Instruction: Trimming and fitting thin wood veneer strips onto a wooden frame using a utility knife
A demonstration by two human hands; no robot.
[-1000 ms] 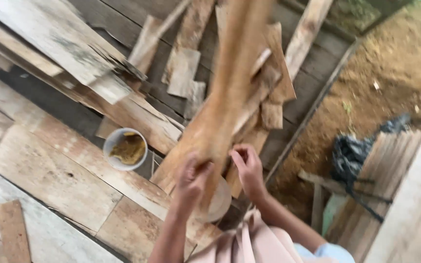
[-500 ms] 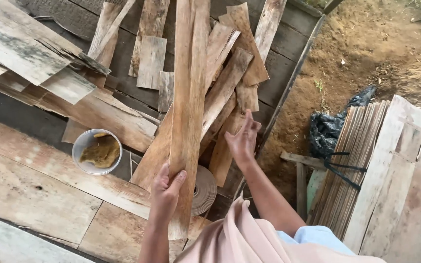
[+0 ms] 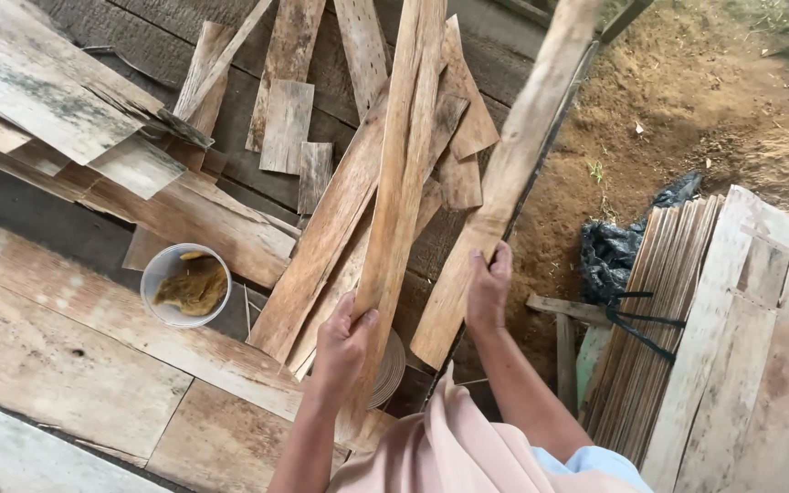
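The left hand (image 3: 344,333) is closed around a long narrow wood strip (image 3: 399,192), with the thumb on its right edge and the fingers wrapped behind it. This strip stands tilted, its lower end near the person's body and its upper end leaving the top of the picture. The right hand (image 3: 488,288) grips a second, wider wood strip (image 3: 504,183) just to the right of the first one; the fingers curl over its left edge, and it leans up and to the right. The two strips are apart from each other.

Under and behind the first strip lie more loose veneer pieces (image 3: 321,237), crossing each other on the dark plank floor (image 3: 75,237). Left of the first strip, a small white bowl (image 3: 184,285) with a brownish mass inside stands on the floor. Just below the left hand, partly hidden by the strip, a round pale roll (image 3: 387,370) shows. Further left of the bowl are large pale wooden sheets (image 3: 38,347).

Right of the second strip is bare brown soil (image 3: 687,110), then a black plastic bag (image 3: 609,256), and a tied bundle of thin strips (image 3: 659,319) standing on edge beside pale boards (image 3: 760,347).
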